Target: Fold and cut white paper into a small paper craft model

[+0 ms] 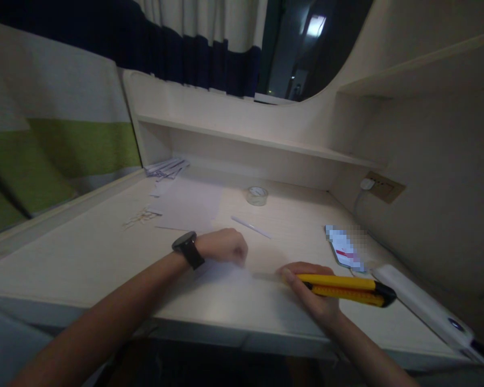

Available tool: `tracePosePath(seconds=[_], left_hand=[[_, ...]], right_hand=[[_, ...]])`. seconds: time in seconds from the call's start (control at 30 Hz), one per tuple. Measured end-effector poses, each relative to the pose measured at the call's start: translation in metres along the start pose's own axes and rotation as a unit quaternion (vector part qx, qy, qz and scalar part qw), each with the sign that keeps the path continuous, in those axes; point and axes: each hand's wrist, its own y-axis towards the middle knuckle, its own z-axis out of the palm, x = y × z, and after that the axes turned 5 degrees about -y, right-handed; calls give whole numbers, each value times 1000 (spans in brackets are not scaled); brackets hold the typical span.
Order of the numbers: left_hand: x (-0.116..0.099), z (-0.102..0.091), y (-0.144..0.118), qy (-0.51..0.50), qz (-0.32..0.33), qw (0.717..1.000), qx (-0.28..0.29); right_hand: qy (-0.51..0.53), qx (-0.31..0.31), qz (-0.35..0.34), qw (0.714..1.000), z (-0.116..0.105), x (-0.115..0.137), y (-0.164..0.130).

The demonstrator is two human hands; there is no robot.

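My right hand (312, 287) grips a yellow utility knife (347, 287) with a black end, its body pointing out to the right over the wrist. A blurred grey streak, perhaps the blade, reaches left from the fingertips. My left hand (223, 245), wearing a dark watch (187, 246) on the wrist, is closed with the fingers curled down near the desk. Below it lies a pale sheet of paper (221, 273), hard to tell from the desktop. Whether the left fingers pinch anything is hidden.
On the desk (282, 306) lie a large paper sheet (189, 204), folded paper strips (169, 167), thin pale strips (143, 216), a tape roll (257, 196), a white stick (250, 227) and a phone (344, 250). At right are a long white device (423, 303) and a wall socket (387, 187).
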Motion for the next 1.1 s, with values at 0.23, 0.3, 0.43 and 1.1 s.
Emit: tracePosePath(seconds=[0.23, 0.3, 0.43, 1.1], left_hand=[[0, 0, 0, 12, 13, 1000, 9], [1, 0, 0, 11, 13, 1000, 10], [1, 0, 0, 9, 14, 1000, 12], [-26, -3, 1, 193, -39, 978, 65]], right_hand=[[-3, 18, -23, 1000, 0, 0, -1], [1, 20, -24, 1000, 0, 0, -1], [1, 21, -27, 999, 0, 1, -1], [-60, 41, -66, 995, -3, 7, 1]])
